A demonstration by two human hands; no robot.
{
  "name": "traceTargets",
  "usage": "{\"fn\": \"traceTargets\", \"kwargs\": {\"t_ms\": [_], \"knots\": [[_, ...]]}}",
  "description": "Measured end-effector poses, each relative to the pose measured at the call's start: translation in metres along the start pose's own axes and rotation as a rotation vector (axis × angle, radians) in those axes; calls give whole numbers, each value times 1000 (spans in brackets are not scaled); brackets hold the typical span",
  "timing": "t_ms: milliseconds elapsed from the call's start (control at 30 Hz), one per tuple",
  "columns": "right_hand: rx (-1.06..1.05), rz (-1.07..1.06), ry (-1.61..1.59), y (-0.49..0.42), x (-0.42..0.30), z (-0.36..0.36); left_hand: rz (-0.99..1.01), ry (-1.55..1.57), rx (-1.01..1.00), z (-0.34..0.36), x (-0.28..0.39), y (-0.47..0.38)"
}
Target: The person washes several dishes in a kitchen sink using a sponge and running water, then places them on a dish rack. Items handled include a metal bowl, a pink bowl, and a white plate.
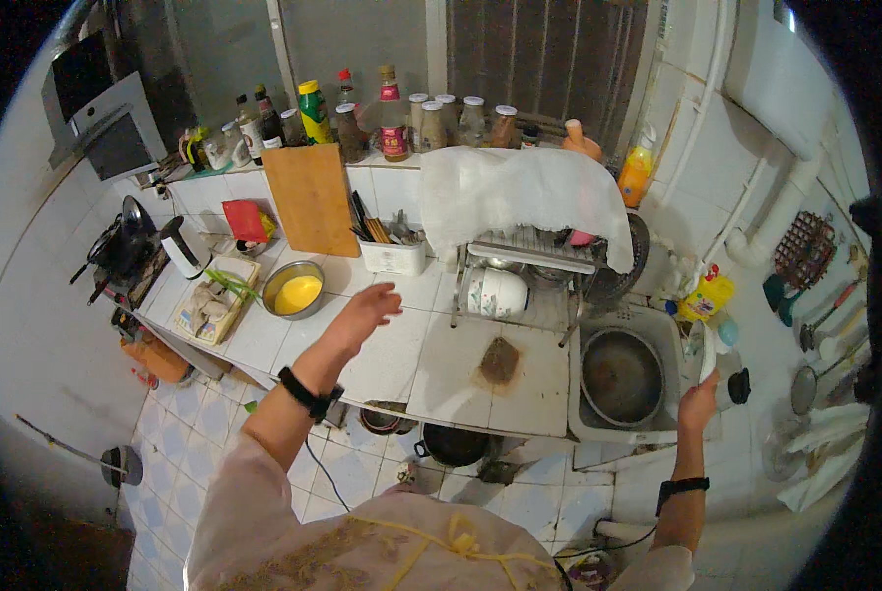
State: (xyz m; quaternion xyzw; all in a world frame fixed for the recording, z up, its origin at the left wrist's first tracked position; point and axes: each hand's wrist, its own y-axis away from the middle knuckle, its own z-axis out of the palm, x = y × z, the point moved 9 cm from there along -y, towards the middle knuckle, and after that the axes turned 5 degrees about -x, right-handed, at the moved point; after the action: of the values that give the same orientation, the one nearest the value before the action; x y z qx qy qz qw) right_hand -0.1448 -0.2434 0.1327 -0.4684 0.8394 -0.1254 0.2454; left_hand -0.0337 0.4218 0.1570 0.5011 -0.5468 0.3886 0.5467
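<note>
My left hand (pixel 370 314) is raised over the white tiled counter (pixel 378 354), fingers apart and slightly curled, with nothing in it. To its left stands a metal bowl (pixel 293 290) holding yellow liquid that looks like beaten egg. At the right edge of the sink (pixel 625 314), my right hand (pixel 698 405) grips a white dish (pixel 698 353), seen nearly edge-on. A round metal basin (pixel 622 377) sits in the sink, just left of that hand. Green onions (pixel 228 283) and a greyish cloth (pixel 208 306) lie on a tray left of the bowl.
A metal dish rack (pixel 518 258) under a white cloth (pixel 522 192) stands at the back, bowls inside. A wooden cutting board (pixel 314 199) leans on the wall beside a utensil holder (pixel 393 255). An electric kettle (pixel 185 247) stands left. Bottles and jars line the sill; utensils hang right.
</note>
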Motion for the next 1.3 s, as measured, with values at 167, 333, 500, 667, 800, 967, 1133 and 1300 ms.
{"fn": "traceTargets", "kwargs": {"t_ms": [167,333,500,667,800,967,1133,1300], "knots": [[40,303,-287,-12,91,39,-45,154,-41,-6,5,-70],[-126,686,-1145,25,118,67,-101,182,80,-6,-7,-141],[-428,740,-1344,67,33,35,-146,389,-91,2,-6,-175],[-614,634,-1406,79,-74,0,-37,710,-258,20,67,-164],[-736,531,-1384,79,-171,-15,221,1048,-379,24,156,-152],[-923,271,-1423,86,-299,-31,298,1138,-404,24,211,-166],[-982,65,-1418,84,-383,-32,326,1145,-440,19,233,-183],[-999,3,-1342,57,-442,-11,319,1151,-438,7,237,-198]]}}
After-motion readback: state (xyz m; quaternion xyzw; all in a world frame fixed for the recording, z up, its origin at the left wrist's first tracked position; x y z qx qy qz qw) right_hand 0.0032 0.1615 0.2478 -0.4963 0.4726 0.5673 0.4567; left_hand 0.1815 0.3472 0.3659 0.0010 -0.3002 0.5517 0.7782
